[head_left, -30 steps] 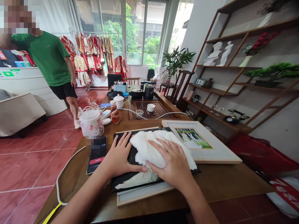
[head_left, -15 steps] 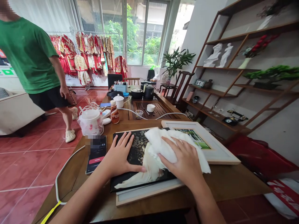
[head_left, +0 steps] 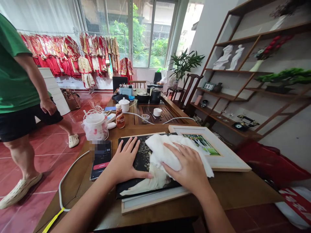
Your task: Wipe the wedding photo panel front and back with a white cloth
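1. Leftmost, a person in a green T-shirt (head_left: 14, 74) stands on the red tile floor (head_left: 48, 155), well apart from the tabletop (head_left: 225, 191), with red embroidered garments (head_left: 53, 55) hanging on a rack farther off.
2. Nearer, a smartphone (head_left: 100, 160) with a blurred screen lies on the wooden tabletop, just beside the left hand (head_left: 126, 160).
3. That hand rests flat on the near left of a black photo panel (head_left: 137, 155), which shows a white gown. Its fingers (head_left: 128, 147) are spread, pinching nothing.
4. Beside it, a crumpled white cloth (head_left: 170, 155) lies on the panel's right part, its edge overlapping the neighbouring frame.
5. The right hand (head_left: 187, 168) presses down on the cloth, fingers (head_left: 171, 149) slightly spread and lying flat over it, not pinching.
6. Rightmost, a wooden-framed wedding photo (head_left: 218, 145) lies flat on the tabletop, touching the black panel's right edge, below a wooden shelf unit (head_left: 255, 71) holding white figurines (head_left: 228, 57).
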`<state>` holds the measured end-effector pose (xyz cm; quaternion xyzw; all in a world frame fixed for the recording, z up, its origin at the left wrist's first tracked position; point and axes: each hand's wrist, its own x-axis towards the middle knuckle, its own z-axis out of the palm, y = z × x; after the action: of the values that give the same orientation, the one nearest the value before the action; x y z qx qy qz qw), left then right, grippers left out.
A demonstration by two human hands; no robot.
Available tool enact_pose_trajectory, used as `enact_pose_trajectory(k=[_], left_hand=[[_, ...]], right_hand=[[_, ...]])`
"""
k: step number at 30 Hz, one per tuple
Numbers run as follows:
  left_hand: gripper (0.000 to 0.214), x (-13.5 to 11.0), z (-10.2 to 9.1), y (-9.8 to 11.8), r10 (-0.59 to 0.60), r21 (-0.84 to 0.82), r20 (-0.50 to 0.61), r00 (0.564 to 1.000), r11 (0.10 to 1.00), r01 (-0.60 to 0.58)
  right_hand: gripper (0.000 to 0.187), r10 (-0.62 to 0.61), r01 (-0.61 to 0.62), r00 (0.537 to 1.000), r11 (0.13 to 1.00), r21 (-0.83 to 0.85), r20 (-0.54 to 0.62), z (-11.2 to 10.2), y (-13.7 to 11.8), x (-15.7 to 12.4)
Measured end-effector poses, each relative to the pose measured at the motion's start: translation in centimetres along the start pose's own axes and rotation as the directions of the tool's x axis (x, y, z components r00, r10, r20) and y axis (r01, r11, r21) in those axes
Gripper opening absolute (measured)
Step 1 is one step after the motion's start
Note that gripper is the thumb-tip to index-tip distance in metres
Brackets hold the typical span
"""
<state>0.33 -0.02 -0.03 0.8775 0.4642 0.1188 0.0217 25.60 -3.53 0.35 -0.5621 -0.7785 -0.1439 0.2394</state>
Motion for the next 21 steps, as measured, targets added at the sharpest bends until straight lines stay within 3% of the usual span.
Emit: enact_pose_trajectory(k=[6, 10, 16, 21], left_hand=[[0.118, -0.1, -0.1, -0.1, 0.002, -0.016, -0.006, 1.000, 1.000, -0.002], [0.122, -0.1, -0.1, 0.0, -0.002, -0.020, -0.004, 1.000, 1.000, 0.002], [0.108, -0.1, 0.3, -0.2, 0.011, -0.005, -0.002, 1.000, 1.000, -0.011], [0.106, -0.1, 0.3, -0.2, 0.023, -0.006, -0.022, 0.999, 1.000, -0.023]], right_hand=[[0.055, 0.073, -0.077, 0.996, 0.994, -0.076, -0.053, 0.3, 2.2, -0.6], [0.054, 0.055, -0.057, 0.997, 0.997, -0.054, -0.045, 0.3, 0.6, -0.2], [0.056, -0.037, 0.037, 0.999, 0.996, 0.081, 0.005, 0.6, -3.5, 0.7], [0.057, -0.070, 0.067, 0.997, 0.992, 0.110, 0.026, 0.3, -3.0, 0.8]])
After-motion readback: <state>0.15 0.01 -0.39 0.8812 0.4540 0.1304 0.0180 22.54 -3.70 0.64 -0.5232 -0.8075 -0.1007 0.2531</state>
